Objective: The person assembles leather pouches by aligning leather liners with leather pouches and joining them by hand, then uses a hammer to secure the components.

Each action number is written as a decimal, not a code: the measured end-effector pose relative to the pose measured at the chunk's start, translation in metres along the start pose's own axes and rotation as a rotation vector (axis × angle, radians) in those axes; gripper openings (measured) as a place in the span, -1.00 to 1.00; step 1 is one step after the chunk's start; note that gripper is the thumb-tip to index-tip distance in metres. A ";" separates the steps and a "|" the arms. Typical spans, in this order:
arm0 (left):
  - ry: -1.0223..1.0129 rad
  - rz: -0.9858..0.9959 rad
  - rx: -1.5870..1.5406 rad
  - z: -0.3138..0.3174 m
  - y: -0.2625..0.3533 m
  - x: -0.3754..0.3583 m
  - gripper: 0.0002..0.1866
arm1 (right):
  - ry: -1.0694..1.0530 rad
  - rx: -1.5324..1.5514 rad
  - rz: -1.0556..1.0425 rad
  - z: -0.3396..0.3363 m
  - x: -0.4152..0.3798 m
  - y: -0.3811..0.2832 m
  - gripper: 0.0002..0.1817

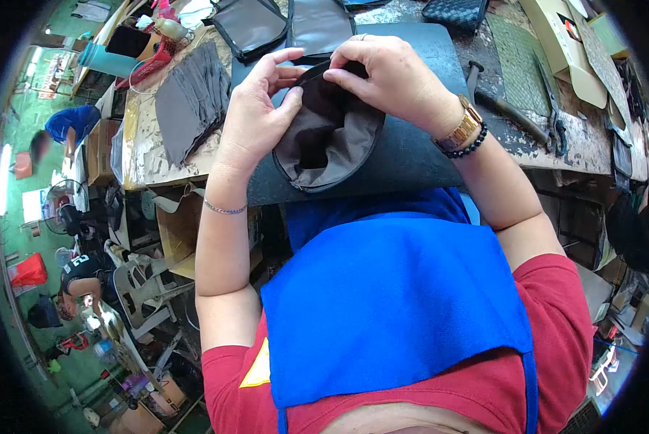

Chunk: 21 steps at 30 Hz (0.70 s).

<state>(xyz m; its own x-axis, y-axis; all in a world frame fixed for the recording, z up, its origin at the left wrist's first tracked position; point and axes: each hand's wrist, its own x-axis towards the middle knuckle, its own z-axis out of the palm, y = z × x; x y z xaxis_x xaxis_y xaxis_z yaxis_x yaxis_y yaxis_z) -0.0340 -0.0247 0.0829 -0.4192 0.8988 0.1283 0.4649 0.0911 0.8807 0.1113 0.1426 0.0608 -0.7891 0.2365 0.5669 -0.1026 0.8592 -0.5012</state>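
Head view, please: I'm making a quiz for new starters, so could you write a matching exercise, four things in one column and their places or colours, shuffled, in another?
1. pouch
2. gold watch
3. stack of grey pieces
4. apron

A. bright blue
B. held by left hand and right hand
C. left of the dark board
D. on the right wrist

Pairs: 1-B, 2-D, 3-C, 4-A
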 end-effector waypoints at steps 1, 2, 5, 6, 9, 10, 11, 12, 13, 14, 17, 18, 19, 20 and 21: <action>-0.013 0.005 -0.035 0.000 -0.001 0.001 -0.50 | 0.008 0.001 0.010 0.000 0.000 0.000 -0.78; -0.015 -0.012 -0.026 0.000 0.001 0.001 -0.50 | 0.016 0.003 0.019 -0.001 0.001 0.000 -0.78; -0.018 -0.043 0.001 0.001 0.007 0.001 -0.50 | -0.011 0.012 0.049 -0.003 0.004 -0.001 -0.79; -0.016 -0.039 0.009 0.001 0.007 0.001 -0.50 | -0.005 0.004 0.044 -0.002 0.004 0.000 -0.80; 0.008 -0.004 0.021 0.003 0.003 0.002 -0.53 | 0.007 -0.015 0.032 0.000 0.004 0.001 -0.80; 0.020 0.012 0.024 0.003 0.002 0.003 -0.54 | 0.010 -0.020 0.031 0.001 0.004 0.001 -0.80; 0.019 0.007 0.017 0.004 0.002 0.004 -0.54 | 0.014 -0.025 0.031 0.001 0.004 0.002 -0.81; 0.018 0.003 0.010 0.004 0.002 0.004 -0.54 | 0.010 -0.029 0.029 0.001 0.004 0.002 -0.81; 0.017 -0.002 0.004 0.005 0.002 0.005 -0.53 | 0.006 -0.034 0.028 0.001 0.004 0.002 -0.81; 0.019 -0.004 0.005 0.005 0.001 0.006 -0.54 | 0.002 -0.038 0.026 0.000 0.005 0.002 -0.81; 0.022 -0.026 0.003 0.005 0.001 0.007 -0.54 | 0.002 -0.026 0.024 -0.001 0.003 0.002 -0.81; 0.018 -0.041 -0.001 0.004 0.002 0.007 -0.55 | -0.001 -0.029 0.022 -0.001 0.003 0.002 -0.81; 0.014 -0.056 -0.005 0.004 0.002 0.007 -0.55 | -0.004 -0.032 0.020 -0.002 0.003 0.002 -0.81; 0.013 -0.040 -0.019 0.004 0.001 0.007 -0.56 | -0.007 -0.035 0.019 -0.003 0.003 0.002 -0.82; 0.011 -0.023 -0.034 0.005 -0.001 0.008 -0.56 | -0.004 -0.036 0.024 -0.002 0.003 0.002 -0.82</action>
<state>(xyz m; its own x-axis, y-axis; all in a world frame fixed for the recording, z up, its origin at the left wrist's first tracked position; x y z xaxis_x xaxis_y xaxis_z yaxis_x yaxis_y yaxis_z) -0.0335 -0.0155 0.0810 -0.4383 0.8917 0.1127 0.4285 0.0971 0.8983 0.1103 0.1457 0.0629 -0.7935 0.2556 0.5523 -0.0619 0.8689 -0.4910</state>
